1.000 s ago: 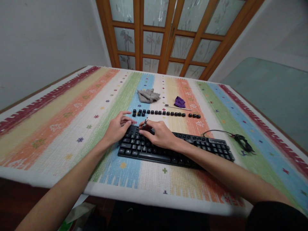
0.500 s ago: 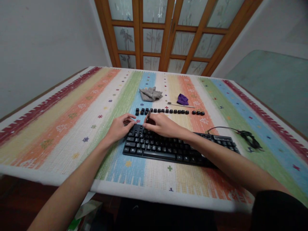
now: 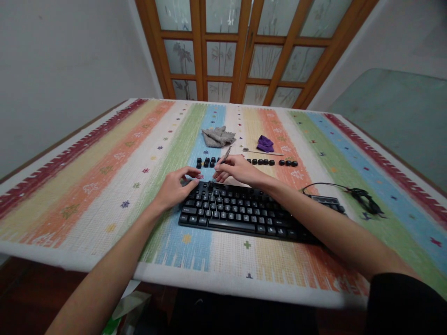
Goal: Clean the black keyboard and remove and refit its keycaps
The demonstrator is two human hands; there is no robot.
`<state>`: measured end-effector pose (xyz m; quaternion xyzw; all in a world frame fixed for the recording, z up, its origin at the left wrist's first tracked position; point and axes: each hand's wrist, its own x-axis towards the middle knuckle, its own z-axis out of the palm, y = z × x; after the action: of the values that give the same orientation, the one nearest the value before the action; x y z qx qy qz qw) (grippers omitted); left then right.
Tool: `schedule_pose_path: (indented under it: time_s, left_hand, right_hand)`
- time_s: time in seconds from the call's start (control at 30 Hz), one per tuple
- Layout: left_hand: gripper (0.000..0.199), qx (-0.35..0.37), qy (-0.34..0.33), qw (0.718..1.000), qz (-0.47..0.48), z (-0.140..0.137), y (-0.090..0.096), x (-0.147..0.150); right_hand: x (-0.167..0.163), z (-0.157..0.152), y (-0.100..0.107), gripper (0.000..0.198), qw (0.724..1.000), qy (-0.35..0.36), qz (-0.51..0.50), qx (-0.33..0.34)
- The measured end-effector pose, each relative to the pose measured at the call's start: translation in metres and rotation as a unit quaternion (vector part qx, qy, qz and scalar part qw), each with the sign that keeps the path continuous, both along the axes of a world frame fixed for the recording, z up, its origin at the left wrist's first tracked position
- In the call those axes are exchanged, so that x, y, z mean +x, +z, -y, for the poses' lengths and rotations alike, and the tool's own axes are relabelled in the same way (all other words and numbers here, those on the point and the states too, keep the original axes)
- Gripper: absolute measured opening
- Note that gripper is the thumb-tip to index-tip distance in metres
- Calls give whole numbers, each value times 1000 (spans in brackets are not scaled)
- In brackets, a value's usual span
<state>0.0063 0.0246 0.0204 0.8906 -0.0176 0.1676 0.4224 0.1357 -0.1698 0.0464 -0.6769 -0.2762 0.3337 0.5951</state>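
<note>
A black keyboard (image 3: 230,226) lies on the striped cloth, its top row partly stripped of keycaps and partly hidden by my right hand. My right hand (image 3: 242,170) is above the keyboard's back edge, pinching a slim pointed metal tool (image 3: 226,154) that slants up and away. One small black key (image 3: 210,184) sticks up at the keyboard's back left, just below the tool's lower end. At the back left corner rests my left hand (image 3: 174,186), thumb and forefinger apart, with nothing seen between them. Loose black keycaps (image 3: 265,162) stand in a row behind the keyboard.
A crumpled grey cloth (image 3: 219,137) and a purple cloth (image 3: 265,144) lie farther back. In front of the purple one is a thin brush (image 3: 263,151). The keyboard's coiled cable (image 3: 365,201) sits at the right. A wooden glazed door (image 3: 240,56) stands beyond the table.
My right hand has risen and moved slightly back and right, off the keys. The tool has tilted over to the right. My left hand is nearly where it was.
</note>
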Motion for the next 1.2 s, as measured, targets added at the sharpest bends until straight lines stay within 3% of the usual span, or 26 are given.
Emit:
schedule_pose_path:
  time_s: [0.13, 0.33, 0.57, 0.77, 0.97, 1.07, 1.2]
  left_hand:
    - [28, 34, -28, 998, 44, 8, 5, -4]
    - [34, 30, 0, 996, 85, 17, 8, -5]
    - [23, -2, 22, 996, 91, 23, 7, -5]
    - [26, -20, 56, 992, 114, 25, 7, -6]
    - [28, -66, 73, 987, 126, 25, 6, -5]
    - [29, -113, 52, 982, 139, 24, 4, -4]
    - [28, -193, 16, 971, 138, 23, 5, -3]
  right_hand:
    - [-4, 4, 3, 16, 998, -30, -39, 25]
    - [-11, 0, 4, 22, 988, -78, -120, 57]
    - [-21, -3, 7, 20, 975, -64, -199, 68]
    - [-27, -7, 4, 19, 965, -68, -230, 108]
    - [-39, -9, 2, 16, 951, -104, -253, 142]
    - [-48, -8, 4, 12, 943, -113, -262, 173]
    - [-54, -8, 5, 22, 941, -124, -245, 199]
